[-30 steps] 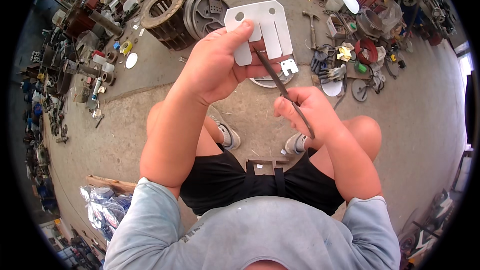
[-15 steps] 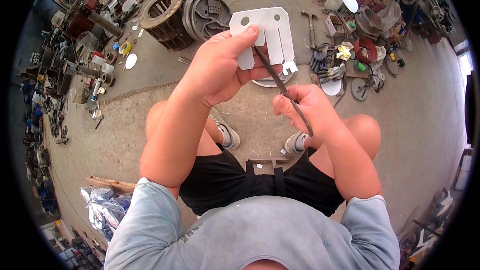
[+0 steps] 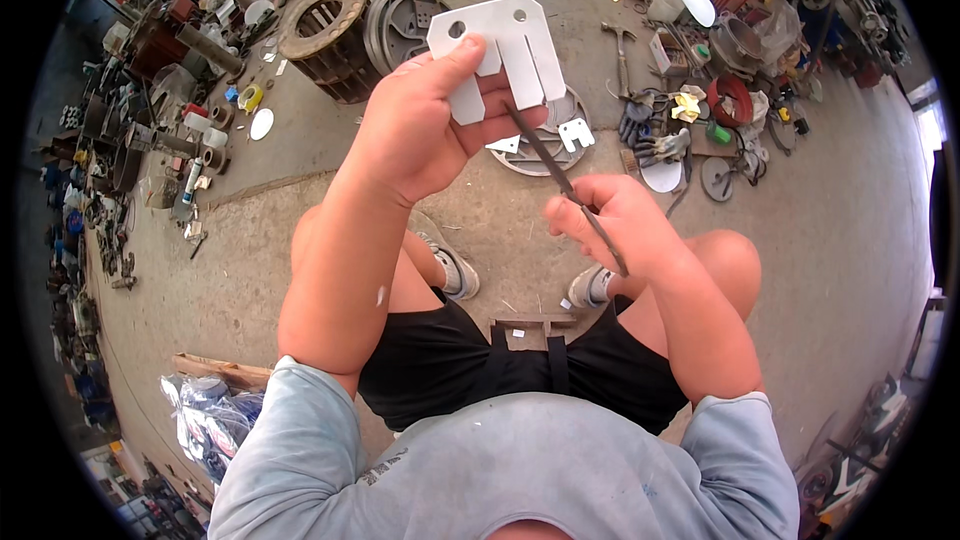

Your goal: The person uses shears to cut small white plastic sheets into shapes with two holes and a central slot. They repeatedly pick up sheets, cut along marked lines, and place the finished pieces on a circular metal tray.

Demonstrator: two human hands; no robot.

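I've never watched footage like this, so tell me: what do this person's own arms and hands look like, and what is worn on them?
Both hands are bare, with no gloves: the left hand and the right hand. The forearms are bare too. Light grey-blue sleeves are pushed up past the elbows on both arms. No watch, ring or bracelet shows.

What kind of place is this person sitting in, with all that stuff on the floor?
Probably a metal or motor repair workshop. Big round metal motor parts and scattered tools lie on the concrete floor, and the left hand holds a white slotted plate while the right hand works it with a thin file.
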